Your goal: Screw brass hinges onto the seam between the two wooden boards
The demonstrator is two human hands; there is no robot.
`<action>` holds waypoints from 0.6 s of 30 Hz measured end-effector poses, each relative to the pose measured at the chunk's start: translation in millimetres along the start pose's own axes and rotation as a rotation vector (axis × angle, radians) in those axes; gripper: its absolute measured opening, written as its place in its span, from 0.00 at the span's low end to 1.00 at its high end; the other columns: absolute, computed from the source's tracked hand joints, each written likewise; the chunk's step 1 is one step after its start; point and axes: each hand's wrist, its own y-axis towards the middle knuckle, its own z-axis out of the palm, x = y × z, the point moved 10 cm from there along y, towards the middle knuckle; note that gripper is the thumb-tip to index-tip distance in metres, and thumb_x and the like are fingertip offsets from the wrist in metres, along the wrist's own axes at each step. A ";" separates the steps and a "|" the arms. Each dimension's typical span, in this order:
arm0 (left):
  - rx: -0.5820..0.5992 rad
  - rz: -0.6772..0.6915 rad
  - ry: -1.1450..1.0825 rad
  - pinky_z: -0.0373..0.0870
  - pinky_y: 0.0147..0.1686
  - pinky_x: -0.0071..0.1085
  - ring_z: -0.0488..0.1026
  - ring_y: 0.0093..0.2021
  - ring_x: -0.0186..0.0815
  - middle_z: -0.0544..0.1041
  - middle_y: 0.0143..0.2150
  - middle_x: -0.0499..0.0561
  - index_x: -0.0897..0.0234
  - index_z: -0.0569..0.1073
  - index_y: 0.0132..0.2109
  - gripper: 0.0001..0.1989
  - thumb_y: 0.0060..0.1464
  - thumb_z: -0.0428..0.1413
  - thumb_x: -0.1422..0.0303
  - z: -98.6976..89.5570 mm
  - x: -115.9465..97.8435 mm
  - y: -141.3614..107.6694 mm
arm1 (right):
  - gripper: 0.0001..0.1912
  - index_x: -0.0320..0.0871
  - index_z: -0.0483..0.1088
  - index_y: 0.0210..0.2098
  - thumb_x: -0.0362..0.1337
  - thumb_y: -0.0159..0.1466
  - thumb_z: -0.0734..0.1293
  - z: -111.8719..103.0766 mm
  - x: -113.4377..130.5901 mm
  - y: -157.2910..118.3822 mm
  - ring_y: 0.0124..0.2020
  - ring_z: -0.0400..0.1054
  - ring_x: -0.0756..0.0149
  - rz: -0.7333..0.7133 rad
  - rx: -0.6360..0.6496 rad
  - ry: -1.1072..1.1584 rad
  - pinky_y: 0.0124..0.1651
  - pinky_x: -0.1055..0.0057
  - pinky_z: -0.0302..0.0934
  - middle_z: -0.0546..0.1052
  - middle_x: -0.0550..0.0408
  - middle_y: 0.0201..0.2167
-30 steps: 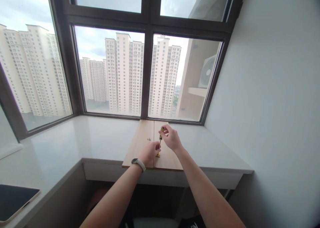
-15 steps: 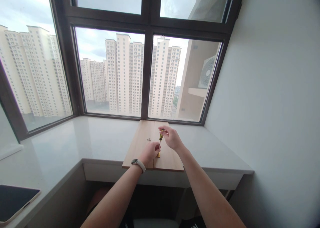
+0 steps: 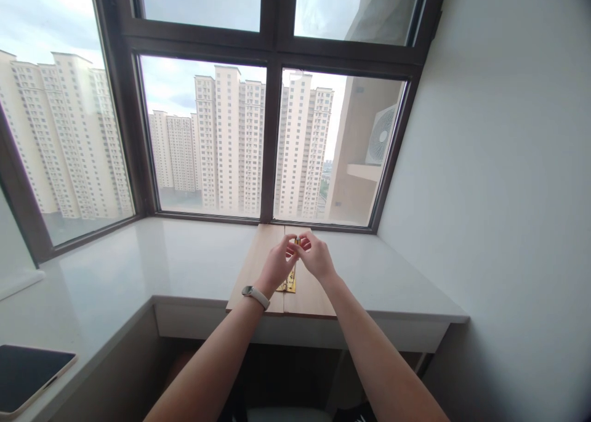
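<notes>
A screwdriver [image 3: 298, 241] with a yellow-and-black handle is pinched between my two hands; its shaft is mostly hidden by the fingers. My right hand [image 3: 318, 259] closes on the handle from the right. From the left, my left hand [image 3: 277, 263], with a pale-banded watch [image 3: 255, 296] on its wrist, meets it with thumb and fingers closed around the handle. Just below the hands a brass-coloured hinge [image 3: 290, 281] lies across the seam of two light wooden boards [image 3: 307, 299]. The left board [image 3: 253, 265] is partly covered by my left hand.
The boards lie on a white windowsill counter [image 3: 198, 255], reaching slightly past its front edge. A dark-screened tablet or phone [image 3: 32, 376] rests at the lower left. Brown window frames [image 3: 272, 132] stand behind, and a white wall [image 3: 484, 163] rises on the right.
My left hand has risen from the hinge to the screwdriver handle beside my right hand. More of the hinge shows now, while the small screws on the left board are covered.
</notes>
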 end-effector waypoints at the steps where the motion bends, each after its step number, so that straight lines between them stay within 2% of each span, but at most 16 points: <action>1: 0.004 0.001 0.007 0.80 0.40 0.35 0.80 0.38 0.36 0.80 0.41 0.51 0.55 0.66 0.62 0.21 0.64 0.58 0.65 -1.0 0.4 -0.1 | 0.20 0.46 0.73 0.47 0.54 0.65 0.70 1.6 -7.9 -2.8 0.33 0.76 0.60 0.033 0.010 0.042 0.38 0.65 0.71 0.80 0.51 0.35; 3: 0.012 -0.003 0.030 0.80 0.41 0.35 0.80 0.39 0.36 0.80 0.43 0.51 0.54 0.64 0.65 0.24 0.64 0.58 0.67 -3.3 3.0 -0.6 | 0.21 0.44 0.73 0.46 0.54 0.64 0.70 9.2 -28.1 -11.3 0.35 0.76 0.61 0.113 0.062 0.109 0.38 0.65 0.71 0.80 0.50 0.37; 5: 0.023 -0.015 0.052 0.79 0.42 0.34 0.79 0.40 0.36 0.79 0.43 0.52 0.54 0.64 0.66 0.26 0.63 0.57 0.70 -5.0 7.3 -0.1 | 0.20 0.42 0.75 0.43 0.52 0.64 0.71 26.2 -50.2 -24.6 0.35 0.76 0.61 0.190 0.179 0.153 0.37 0.65 0.71 0.81 0.48 0.38; 8: 0.038 -0.032 0.053 0.78 0.43 0.33 0.79 0.41 0.36 0.79 0.40 0.51 0.55 0.67 0.64 0.25 0.61 0.57 0.74 -5.8 12.5 3.2 | 0.15 0.42 0.76 0.44 0.43 0.60 0.74 55.6 -76.2 -48.6 0.36 0.75 0.63 0.241 0.348 0.150 0.39 0.67 0.70 0.81 0.50 0.41; 12: 0.010 -0.016 0.070 0.77 0.43 0.32 0.77 0.43 0.36 0.78 0.43 0.52 0.55 0.69 0.61 0.23 0.59 0.58 0.74 -7.7 9.4 8.3 | 0.09 0.42 0.78 0.40 0.36 0.61 0.69 72.1 -97.6 -66.5 0.34 0.74 0.65 0.248 0.314 0.067 0.39 0.68 0.69 0.82 0.52 0.36; 15: -0.010 -0.002 0.082 0.77 0.41 0.32 0.76 0.41 0.35 0.77 0.46 0.52 0.56 0.72 0.57 0.18 0.60 0.61 0.69 -7.4 4.2 11.0 | 0.09 0.42 0.78 0.38 0.37 0.61 0.67 75.4 -100.1 -70.5 0.35 0.75 0.63 0.219 0.256 0.061 0.41 0.66 0.69 0.82 0.52 0.35; 18: -0.023 -0.003 0.088 0.77 0.40 0.31 0.76 0.39 0.35 0.77 0.44 0.52 0.57 0.74 0.54 0.14 0.61 0.60 0.68 -6.1 2.1 13.8 | 0.09 0.42 0.78 0.37 0.38 0.61 0.67 76.4 -100.6 -71.9 0.35 0.75 0.61 0.214 0.239 0.064 0.40 0.65 0.69 0.82 0.51 0.35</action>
